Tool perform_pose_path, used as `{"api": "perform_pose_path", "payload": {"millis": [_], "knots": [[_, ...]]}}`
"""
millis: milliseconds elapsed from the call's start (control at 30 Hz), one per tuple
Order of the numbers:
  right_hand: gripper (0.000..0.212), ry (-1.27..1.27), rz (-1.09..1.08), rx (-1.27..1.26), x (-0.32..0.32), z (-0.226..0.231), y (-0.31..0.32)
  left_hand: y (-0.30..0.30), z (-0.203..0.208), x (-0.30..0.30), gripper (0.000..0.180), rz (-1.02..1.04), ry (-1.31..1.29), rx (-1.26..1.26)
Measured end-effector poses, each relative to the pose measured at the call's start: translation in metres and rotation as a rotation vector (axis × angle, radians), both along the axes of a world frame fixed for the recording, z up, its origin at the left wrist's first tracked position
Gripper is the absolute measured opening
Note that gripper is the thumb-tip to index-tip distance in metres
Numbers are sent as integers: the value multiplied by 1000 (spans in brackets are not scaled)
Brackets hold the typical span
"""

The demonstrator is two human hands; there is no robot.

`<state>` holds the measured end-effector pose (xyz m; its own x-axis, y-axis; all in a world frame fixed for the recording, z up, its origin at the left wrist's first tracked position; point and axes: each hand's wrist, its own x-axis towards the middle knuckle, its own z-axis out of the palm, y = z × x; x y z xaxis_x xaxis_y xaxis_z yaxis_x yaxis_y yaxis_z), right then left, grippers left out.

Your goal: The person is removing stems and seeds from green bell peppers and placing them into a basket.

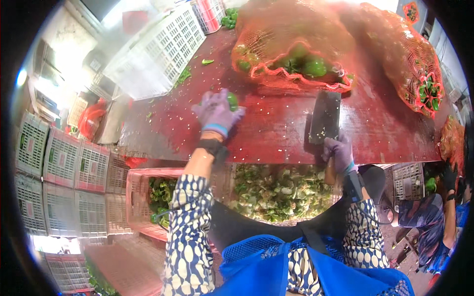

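Note:
My left hand [217,112], in a thin purple glove, is over the red tabletop with its fingers around a green bell pepper [232,101]. Most of that pepper is hidden behind the fingers. My right hand [338,152], gloved the same way, grips the wooden handle [330,174] of a cleaver near the table's front edge. The cleaver's broad dark blade [326,117] points away from me over the tabletop, with pale bits stuck on it. Beyond the blade lies an orange mesh sack [296,81], its mouth open toward me, showing green bell peppers [314,67] inside.
Below the table edge, a container holds pepper cores and scraps [281,192]. A pink crate [140,197] with green peppers stands beside it. A white crate [158,54] sits on the red table [276,133]. Another full sack [395,54] lies right; a co-worker's gloved hand [448,176] is far right.

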<state>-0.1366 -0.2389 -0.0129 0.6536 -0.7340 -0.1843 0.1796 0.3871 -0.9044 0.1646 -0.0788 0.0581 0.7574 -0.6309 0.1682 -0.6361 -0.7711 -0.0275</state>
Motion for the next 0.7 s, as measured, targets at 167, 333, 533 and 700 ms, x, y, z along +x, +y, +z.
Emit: {"api": "perform_pose_path", "payload": {"millis": [167, 333, 533, 700], "knots": [[12, -1, -7, -56, -2, -6, -3, 11, -1, 75, 85, 258, -185, 112], [21, 43, -43, -182, -5, -9, -1, -73, -9, 49, 38, -559, -185, -396], [29, 7, -118, -81, -4, 6, 1, -255, -7, -59, 40, -1013, -40, -417], [29, -14, -92, -54, 5, 3, 9, -307, -14, -69, 39, -563, -25, -19]]}}
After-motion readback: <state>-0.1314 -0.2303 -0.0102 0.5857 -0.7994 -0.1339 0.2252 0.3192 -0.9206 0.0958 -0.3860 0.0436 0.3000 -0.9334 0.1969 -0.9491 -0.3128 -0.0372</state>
